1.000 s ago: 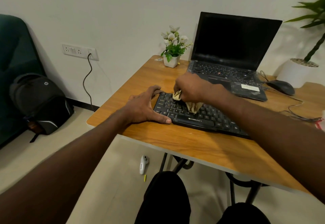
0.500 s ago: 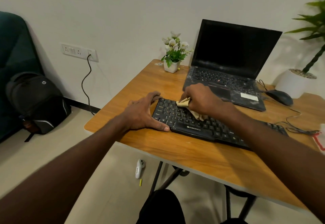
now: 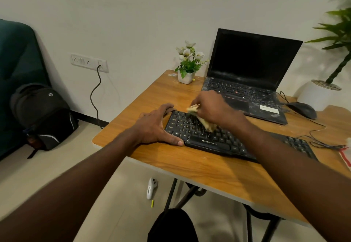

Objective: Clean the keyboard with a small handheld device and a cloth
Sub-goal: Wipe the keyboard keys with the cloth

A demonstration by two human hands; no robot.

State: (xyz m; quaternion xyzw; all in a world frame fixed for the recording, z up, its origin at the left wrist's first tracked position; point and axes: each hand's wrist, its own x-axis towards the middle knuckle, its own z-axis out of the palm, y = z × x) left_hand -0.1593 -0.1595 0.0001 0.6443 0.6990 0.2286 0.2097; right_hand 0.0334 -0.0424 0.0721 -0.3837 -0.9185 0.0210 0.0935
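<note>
A: We're at the wooden worktop (image 3: 199,167), and the black keyboard (image 3: 212,139) lies across its near half, angled a little, with its cable trailing off to the right.

B: The left hand (image 3: 152,127) is spread flat at the keyboard's left end, thumb along the front edge, fingers reaching around the far corner. It's bracing the board, not gripping anything.

A: And the right hand (image 3: 212,106)?

B: Curled tight around a pale yellowish cloth (image 3: 203,118). One end pokes out by the knuckles, and the loose tail hangs down onto the keys on the left part of the board. The hand is blurred, so I can't tell how much of the cloth touches the keys.

A: Behind the keyboard, an open laptop (image 3: 250,74) with a dark screen and a dusty palm rest. To its left is a small white pot of flowers (image 3: 187,67), and to its right a black mouse (image 3: 302,109).

B: Down on the floor under the worktop's edge lies a small white handheld device (image 3: 152,187), with a tiny yellow piece (image 3: 152,203) just beside it. Neither hand is near them.

A: A black backpack (image 3: 43,116) leans by the wall at left, below a socket panel (image 3: 89,63) with a cord plugged in.
</note>
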